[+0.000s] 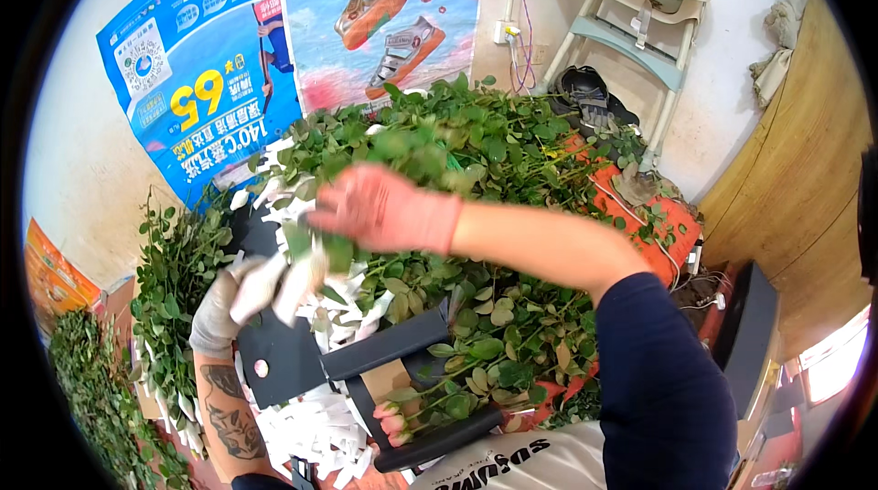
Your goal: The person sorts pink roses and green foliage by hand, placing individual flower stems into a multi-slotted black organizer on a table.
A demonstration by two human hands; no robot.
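Observation:
My left hand (217, 315), in a pale grey glove, is at the left around white-sleeved flower buds (258, 288); the buds hide its fingertips. My right hand (384, 209), in a pink glove, reaches across the heap of leafy rose stems (480, 140). Motion blurs it, and blurred leaves hang just below its fingers, so its grip is unclear. Below the hands, a black carton (384, 346) holds pink roses (392, 423) with their stems pointing right. A small pale bud (260, 368) lies on a black panel (281, 360) beside my left forearm.
Loose white sleeves (309, 428) are piled near my body. More leafy bundles (171, 270) stand at the left. An orange surface (658, 229) shows at the right, with a white cable across it. A high chair (638, 17) stands by the wall, beside posters (384, 17).

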